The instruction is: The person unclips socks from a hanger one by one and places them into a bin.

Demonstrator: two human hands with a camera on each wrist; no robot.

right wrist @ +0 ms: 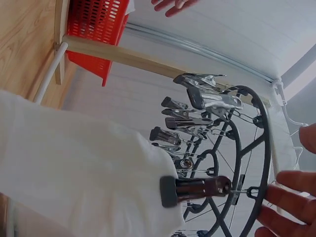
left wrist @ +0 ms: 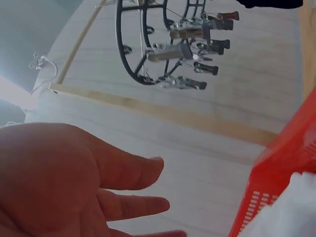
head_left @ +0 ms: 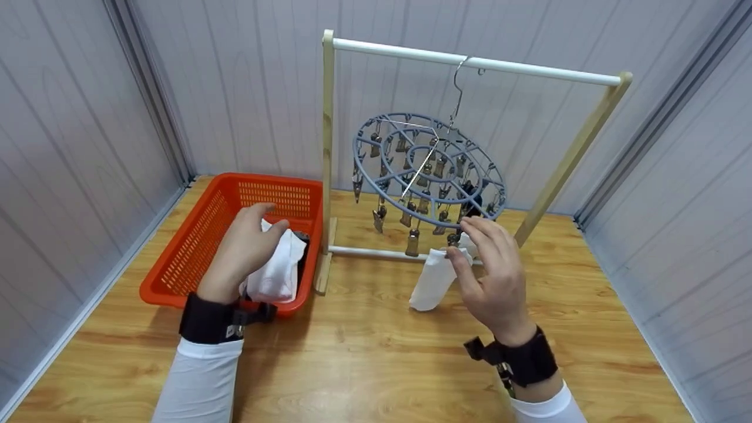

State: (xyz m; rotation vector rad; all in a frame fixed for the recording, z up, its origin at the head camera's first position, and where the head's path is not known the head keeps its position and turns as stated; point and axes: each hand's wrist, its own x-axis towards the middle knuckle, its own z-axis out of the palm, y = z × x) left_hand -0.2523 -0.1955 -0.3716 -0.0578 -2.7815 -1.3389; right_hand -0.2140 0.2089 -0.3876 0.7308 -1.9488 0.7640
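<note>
My left hand (head_left: 242, 251) hovers over the red plastic basket (head_left: 197, 226), fingers relaxed and nothing in its grasp; the left wrist view shows the thumb apart from the fingers. Beneath it lie folded white cloth pieces (head_left: 279, 270) with something dark beside them. At the near right rim of the round grey clip hanger (head_left: 405, 205) is my right hand (head_left: 499, 282), its loose fingers right at the ring in the right wrist view. A white sock (right wrist: 94, 168) hangs there from a metal clip (right wrist: 197, 190). Something black (head_left: 471, 200) hangs farther back on the hanger.
The hanger hooks over the white top bar (head_left: 399, 50) of a stand with wooden posts (head_left: 328, 147). Many empty metal clips (head_left: 413, 242) dangle below the ring. A lower white bar (head_left: 376, 253) crosses near the wooden tabletop (head_left: 364, 352). Pale panels enclose the sides.
</note>
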